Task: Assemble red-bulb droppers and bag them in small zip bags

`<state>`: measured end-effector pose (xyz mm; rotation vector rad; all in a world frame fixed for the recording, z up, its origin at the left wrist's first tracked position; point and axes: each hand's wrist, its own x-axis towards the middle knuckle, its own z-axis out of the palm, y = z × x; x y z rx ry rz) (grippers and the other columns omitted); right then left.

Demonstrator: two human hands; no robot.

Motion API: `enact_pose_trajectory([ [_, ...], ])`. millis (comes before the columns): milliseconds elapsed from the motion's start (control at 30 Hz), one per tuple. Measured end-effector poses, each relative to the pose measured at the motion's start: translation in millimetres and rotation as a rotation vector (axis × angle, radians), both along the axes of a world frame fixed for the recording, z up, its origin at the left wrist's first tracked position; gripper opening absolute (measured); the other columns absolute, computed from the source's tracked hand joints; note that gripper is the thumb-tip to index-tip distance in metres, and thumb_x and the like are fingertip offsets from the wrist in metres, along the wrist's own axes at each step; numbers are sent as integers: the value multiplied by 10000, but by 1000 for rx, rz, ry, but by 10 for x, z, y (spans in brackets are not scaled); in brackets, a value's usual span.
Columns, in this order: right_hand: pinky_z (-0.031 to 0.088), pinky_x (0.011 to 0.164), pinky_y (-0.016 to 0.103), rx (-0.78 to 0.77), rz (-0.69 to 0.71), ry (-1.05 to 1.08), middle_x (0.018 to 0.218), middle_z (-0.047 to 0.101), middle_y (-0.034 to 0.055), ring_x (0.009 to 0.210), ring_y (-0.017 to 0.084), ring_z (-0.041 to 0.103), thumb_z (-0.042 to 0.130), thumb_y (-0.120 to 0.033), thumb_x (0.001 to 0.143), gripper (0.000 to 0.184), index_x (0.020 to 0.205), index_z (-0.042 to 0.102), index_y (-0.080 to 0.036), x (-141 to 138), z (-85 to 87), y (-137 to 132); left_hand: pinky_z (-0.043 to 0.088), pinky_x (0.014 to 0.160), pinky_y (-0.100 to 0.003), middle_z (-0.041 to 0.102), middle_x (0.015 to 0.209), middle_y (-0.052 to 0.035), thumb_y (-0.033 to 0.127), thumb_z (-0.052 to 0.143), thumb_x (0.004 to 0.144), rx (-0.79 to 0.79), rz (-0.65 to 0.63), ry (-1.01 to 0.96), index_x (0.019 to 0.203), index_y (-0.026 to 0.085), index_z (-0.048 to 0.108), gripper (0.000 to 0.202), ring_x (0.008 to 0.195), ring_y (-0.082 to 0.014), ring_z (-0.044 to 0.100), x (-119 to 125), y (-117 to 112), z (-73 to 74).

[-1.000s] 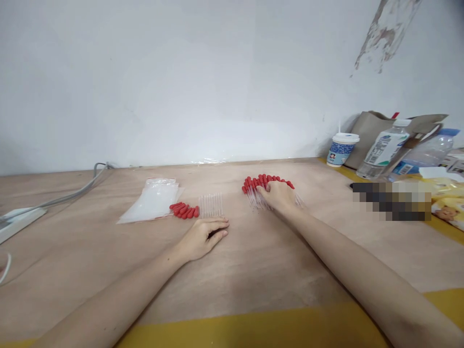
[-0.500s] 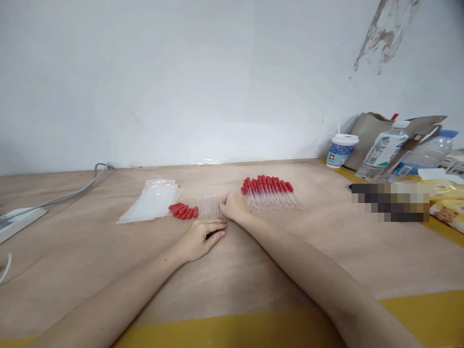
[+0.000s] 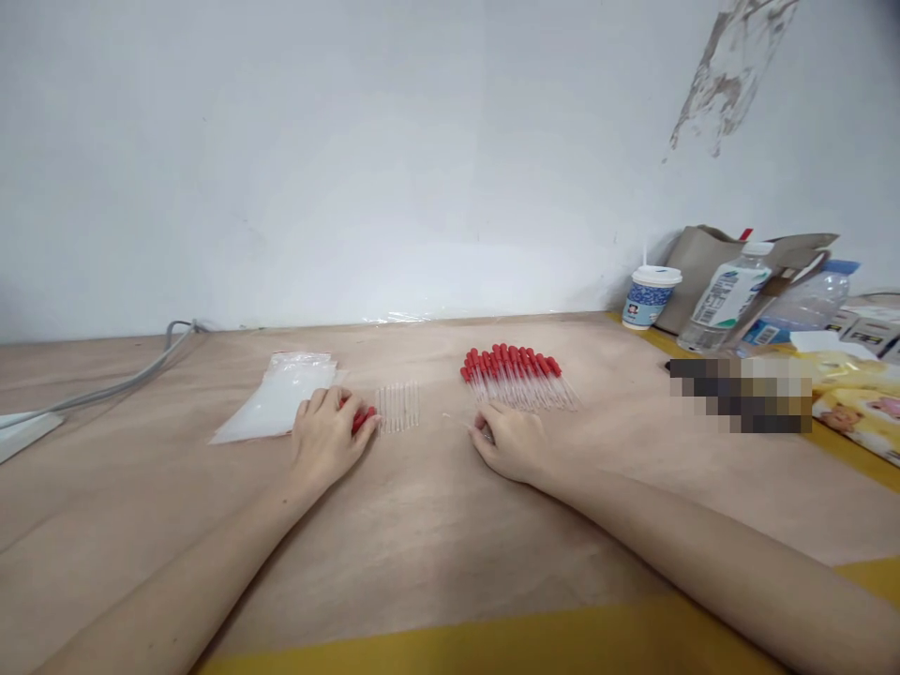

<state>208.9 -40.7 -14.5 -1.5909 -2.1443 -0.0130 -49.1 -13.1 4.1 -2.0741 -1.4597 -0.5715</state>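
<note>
My left hand (image 3: 327, 436) has come down over the small red rubber bulbs (image 3: 362, 418), its thumb and forefinger closing around red rubber; most of the bulbs are hidden beneath it. Just to its right lies a row of thin clear glass dropper tubes (image 3: 398, 407), side by side. My right hand (image 3: 512, 442) pinches a glass dropper tube (image 3: 457, 419), whose clear end points left from the fingertips. Behind that hand, several droppers (image 3: 517, 370) with red bulbs fitted on clear tubes lie in a pile, bulbs toward the wall.
Clear plastic bags (image 3: 285, 394) lie flat beyond my left hand. A grey cable (image 3: 141, 375) runs to a white power strip (image 3: 28, 436) at far left. At right stand a paper cup (image 3: 648, 302), a water bottle (image 3: 724, 300), a grey bag (image 3: 685, 272) and a yellow packet (image 3: 858, 408).
My left hand has moved left from below the tubes onto the red bulbs. My right hand has drawn away from the tube row to the right, carrying one glass dropper tube.
</note>
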Motion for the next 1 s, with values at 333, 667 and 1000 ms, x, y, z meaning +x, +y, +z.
enact_pose_trajectory([
  [333, 355, 657, 256, 90, 72, 178, 753, 559, 25, 755, 153, 483, 571, -342, 750, 175, 735, 519, -176, 51, -144, 131, 331, 660, -346, 569, 809, -85, 411, 476, 788, -19, 24, 6, 644, 178, 594, 298, 810, -248, 475, 8, -5, -30],
  [667, 358, 665, 291, 40, 0, 10, 785, 579, 63, 763, 183, 495, 457, -283, 830, 167, 735, 531, -166, 27, -72, 87, 344, 644, -335, 594, 771, -70, 351, 503, 809, 149, -121, -61, 676, 178, 633, 254, 771, -224, 507, 113, -133, 60],
  [1000, 371, 625, 270, 62, 4, 257, 747, 577, 37, 692, 159, 515, 411, -233, 845, 117, 789, 489, -166, 186, -120, 39, 446, 605, -266, 582, 728, -31, 310, 503, 827, -351, -520, -373, 753, 158, 585, 188, 642, -135, 534, 496, -366, -129],
])
